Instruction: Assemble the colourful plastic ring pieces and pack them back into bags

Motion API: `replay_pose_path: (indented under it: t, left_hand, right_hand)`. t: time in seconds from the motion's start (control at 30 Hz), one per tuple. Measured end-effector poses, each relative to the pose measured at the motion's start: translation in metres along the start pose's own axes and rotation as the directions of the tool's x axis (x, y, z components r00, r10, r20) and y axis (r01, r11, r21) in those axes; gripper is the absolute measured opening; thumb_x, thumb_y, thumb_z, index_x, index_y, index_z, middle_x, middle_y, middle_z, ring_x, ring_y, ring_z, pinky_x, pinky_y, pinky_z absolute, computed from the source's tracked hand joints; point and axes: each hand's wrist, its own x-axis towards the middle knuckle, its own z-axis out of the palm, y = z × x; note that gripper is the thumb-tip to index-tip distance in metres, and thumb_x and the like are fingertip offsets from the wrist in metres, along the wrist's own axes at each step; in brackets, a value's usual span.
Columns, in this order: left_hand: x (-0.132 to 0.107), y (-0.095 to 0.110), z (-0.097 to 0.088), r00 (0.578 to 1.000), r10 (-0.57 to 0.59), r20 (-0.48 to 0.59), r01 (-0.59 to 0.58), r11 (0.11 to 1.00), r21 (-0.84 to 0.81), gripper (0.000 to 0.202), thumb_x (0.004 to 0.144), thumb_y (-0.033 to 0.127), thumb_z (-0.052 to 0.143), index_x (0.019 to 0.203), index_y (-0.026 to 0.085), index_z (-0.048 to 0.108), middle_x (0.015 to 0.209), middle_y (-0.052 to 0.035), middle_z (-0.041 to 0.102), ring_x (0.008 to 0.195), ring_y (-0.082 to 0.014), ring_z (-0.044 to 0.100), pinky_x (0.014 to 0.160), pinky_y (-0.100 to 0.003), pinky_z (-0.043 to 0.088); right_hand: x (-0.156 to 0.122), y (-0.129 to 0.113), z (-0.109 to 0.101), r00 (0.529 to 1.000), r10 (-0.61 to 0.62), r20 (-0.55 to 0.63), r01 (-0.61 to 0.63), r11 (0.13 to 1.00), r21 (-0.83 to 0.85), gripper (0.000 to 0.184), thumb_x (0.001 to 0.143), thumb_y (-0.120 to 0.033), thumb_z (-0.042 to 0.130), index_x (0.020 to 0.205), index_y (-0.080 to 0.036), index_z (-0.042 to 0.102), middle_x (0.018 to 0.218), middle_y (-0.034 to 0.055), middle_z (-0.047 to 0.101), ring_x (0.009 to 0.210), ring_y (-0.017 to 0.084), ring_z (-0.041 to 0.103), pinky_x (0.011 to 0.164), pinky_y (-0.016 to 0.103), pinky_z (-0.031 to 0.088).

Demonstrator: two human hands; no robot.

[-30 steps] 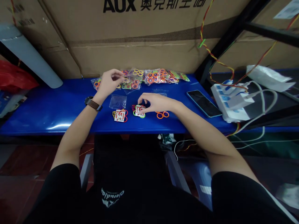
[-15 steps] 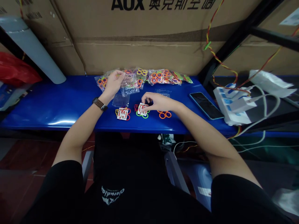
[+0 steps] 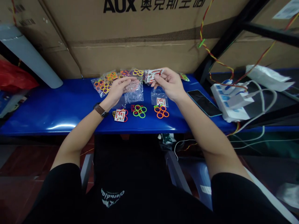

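Left hand (image 3: 118, 90): we find it raised above the blue table (image 3: 58, 105); thumb and forefinger are closed on the upper edge of a clear plastic bag (image 3: 134, 92); the remaining fingers are loosely curled; the bag hangs from this pinch over the middle of the table; we cannot tell whether it holds anything; a wristwatch (image 3: 101, 109) sits on the left wrist.

Right hand (image 3: 169, 84): raised to the right of the left hand; thumb and fingers are pinched shut on the right end of a small white card with red print (image 3: 154, 74); the card is held level, just right of the bag's upper edge; we cannot tell whether card and bag touch.

Near row on the table, left to right: a second card lying on red and yellow rings (image 3: 120, 115); loose green and red rings (image 3: 139, 111); orange rings (image 3: 161, 112), with a small bag holding a card (image 3: 160, 100) just beyond them.

Far edge: filled bags of coloured rings (image 3: 105, 83) lie in a line against a large cardboard box (image 3: 140, 46).

Right side: a phone (image 3: 202, 103) lies face up on the table; a white power strip (image 3: 230, 101) with plugs and cables stands farther right.
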Motion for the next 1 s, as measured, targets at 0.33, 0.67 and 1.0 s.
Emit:
replay_pose_path:
  t: [0.33, 0.67, 1.0]
  left_hand:
    - [-0.006, -0.004, 0.009, 0.983, -0.114, 0.146, 0.131, 0.984, -0.119, 0.031, 0.106, 0.035, 0.062, 0.115, 0.019, 0.087, 0.13, -0.0118, 0.091, 0.14, -0.0332, 0.081, 0.127, -0.06, 0.06]
    - [-0.008, 0.0, 0.012, 0.981, -0.138, 0.138, 0.146, 0.988, -0.054, 0.028, 0.109, 0.039, 0.064, 0.108, 0.021, 0.086, 0.121, -0.0133, 0.091, 0.133, -0.0319, 0.084, 0.114, -0.053, 0.069]
    - [-0.01, -0.002, 0.016, 0.98, -0.169, 0.107, 0.18, 0.978, -0.101, 0.04, 0.109, 0.06, 0.072, 0.109, 0.021, 0.085, 0.121, -0.0157, 0.091, 0.13, -0.0355, 0.085, 0.115, -0.058, 0.07]
  right_hand:
    - [-0.011, -0.001, 0.019, 0.991, -0.124, -0.04, 0.114, 0.973, -0.203, 0.066, 0.106, -0.084, 0.062, 0.151, -0.036, 0.072, 0.106, 0.0044, 0.08, 0.094, 0.028, 0.079, 0.097, 0.055, 0.07]
    - [-0.016, -0.015, 0.02, 0.993, -0.105, -0.058, 0.076, 0.925, -0.373, 0.051, 0.109, -0.072, 0.063, 0.132, -0.031, 0.083, 0.131, 0.0084, 0.085, 0.119, 0.032, 0.079, 0.114, 0.057, 0.062]
    - [-0.018, -0.015, 0.021, 0.983, -0.183, -0.004, 0.16, 0.871, -0.465, 0.027, 0.11, -0.051, 0.07, 0.12, -0.032, 0.088, 0.119, 0.007, 0.087, 0.114, 0.033, 0.076, 0.116, 0.06, 0.055]
